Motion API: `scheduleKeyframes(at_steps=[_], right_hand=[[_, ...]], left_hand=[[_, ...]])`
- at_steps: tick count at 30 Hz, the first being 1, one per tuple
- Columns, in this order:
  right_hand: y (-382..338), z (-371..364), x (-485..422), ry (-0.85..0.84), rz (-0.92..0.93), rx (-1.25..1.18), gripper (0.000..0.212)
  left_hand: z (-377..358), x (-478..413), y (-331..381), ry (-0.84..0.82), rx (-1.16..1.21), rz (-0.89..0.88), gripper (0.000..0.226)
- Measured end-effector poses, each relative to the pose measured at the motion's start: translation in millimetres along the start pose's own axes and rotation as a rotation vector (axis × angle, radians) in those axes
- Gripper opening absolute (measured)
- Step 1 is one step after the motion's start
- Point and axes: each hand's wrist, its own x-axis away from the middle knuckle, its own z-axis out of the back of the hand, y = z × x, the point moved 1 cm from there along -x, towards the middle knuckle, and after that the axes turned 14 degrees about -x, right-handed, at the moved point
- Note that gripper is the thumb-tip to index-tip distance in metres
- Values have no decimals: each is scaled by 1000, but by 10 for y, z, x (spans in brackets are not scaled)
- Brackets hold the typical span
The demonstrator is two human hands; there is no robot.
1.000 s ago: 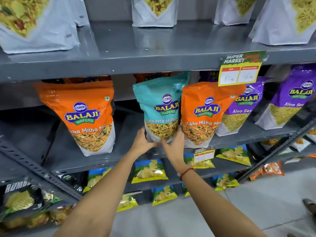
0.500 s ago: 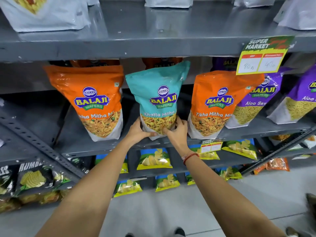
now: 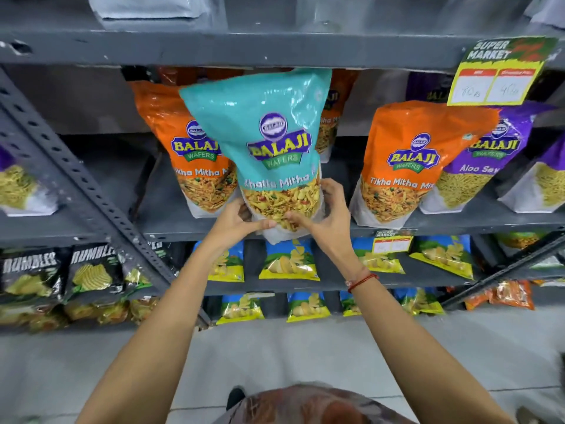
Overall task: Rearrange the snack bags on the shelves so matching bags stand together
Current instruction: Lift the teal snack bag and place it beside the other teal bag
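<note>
At the middle shelf, we are clasping the teal bag low with left hand and right hand, fingers closed on its base; it is likely handling light, soft, slippery.

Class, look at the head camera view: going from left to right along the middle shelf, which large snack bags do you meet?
Orange Tikha Mitha Mix bag at the left → teal Khatta Mitha bag held in both hands → second orange Tikha Mitha Mix bag → purple Aloo Sev bag.
</note>
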Motion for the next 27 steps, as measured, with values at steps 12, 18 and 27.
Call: scheduleKeyframes(at_steps=[12, 18, 27], right_hand=[[-802, -125, 332, 92, 137, -192, 73], [-774, -228, 667, 91, 57, -223, 75], [-1064, -538, 861, 4, 186, -215, 84]], left_hand=[[485, 783, 691, -113, -252, -127, 68], [530, 1076, 670, -155, -236, -82, 56], [908, 1407, 699, -23, -240, -82, 45]])
